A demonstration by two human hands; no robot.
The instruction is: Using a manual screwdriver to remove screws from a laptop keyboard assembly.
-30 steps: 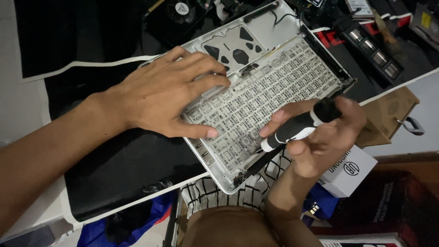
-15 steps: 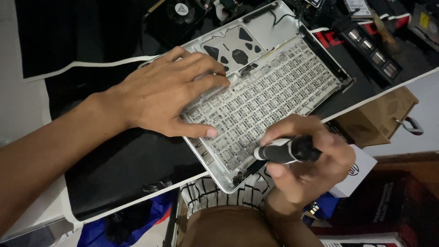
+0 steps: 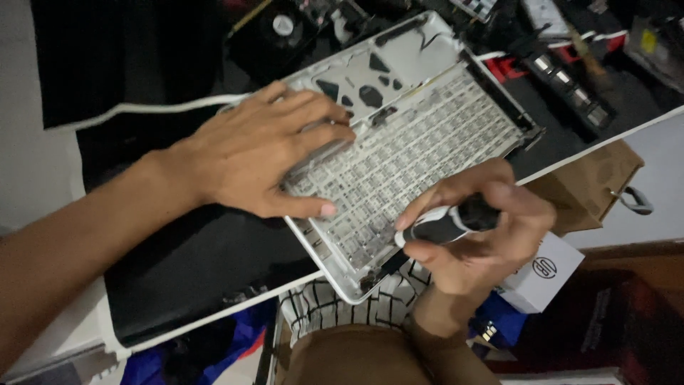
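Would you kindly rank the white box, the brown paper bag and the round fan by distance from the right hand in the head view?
From the right hand, which grips a screwdriver:
1. White box, just beneath the hand on its right.
2. Brown paper bag, farther right, below the table edge.
3. Round fan, far off at the top, past the laptop case.

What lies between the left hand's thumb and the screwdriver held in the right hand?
In the head view, only the bare underside of the keyboard panel lies between the left hand and the screwdriver in the right hand.
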